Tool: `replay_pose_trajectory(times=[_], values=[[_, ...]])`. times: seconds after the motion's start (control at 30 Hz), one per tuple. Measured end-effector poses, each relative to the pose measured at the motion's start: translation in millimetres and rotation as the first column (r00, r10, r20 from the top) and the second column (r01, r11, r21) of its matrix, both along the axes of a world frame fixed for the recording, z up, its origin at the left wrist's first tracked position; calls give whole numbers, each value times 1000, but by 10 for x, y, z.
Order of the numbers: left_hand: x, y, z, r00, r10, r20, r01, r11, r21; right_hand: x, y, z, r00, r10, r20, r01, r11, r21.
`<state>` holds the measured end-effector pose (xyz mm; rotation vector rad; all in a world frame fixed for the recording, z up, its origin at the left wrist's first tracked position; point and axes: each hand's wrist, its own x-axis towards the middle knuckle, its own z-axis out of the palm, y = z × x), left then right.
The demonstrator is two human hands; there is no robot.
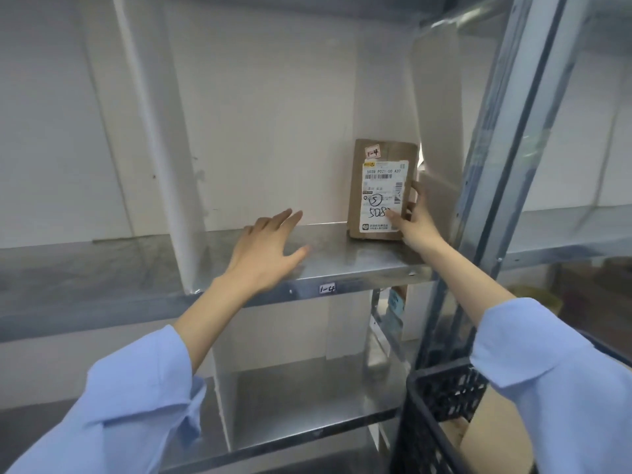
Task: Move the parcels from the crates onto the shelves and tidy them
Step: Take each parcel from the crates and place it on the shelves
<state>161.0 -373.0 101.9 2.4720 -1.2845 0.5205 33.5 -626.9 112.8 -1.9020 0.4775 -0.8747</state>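
Parcel [381,191] stands upright at the right end of our metal shelf [328,254], against the back wall beside the divider [436,107]. Our right hand [415,224] pinches its right edge, thumb across the label; our left hand [265,249] lies open and flat on the shelf, holding nothing. Let go carelessly and we judge it may topple forward off the shelf toward the black crate [441,408].
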Motion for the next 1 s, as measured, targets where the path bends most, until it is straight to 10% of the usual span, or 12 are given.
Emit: replay_pose_trajectory(times=[0.57,1.0], values=[[-31,80,47,999,-33,10,33,999,-27,-86,152,-10,985,-103,-140,91,992,-89],[-661,974,-18,975,-214,55,215,977,-10,-1038,1656,-105,736,-561,-380,208,720,-662]])
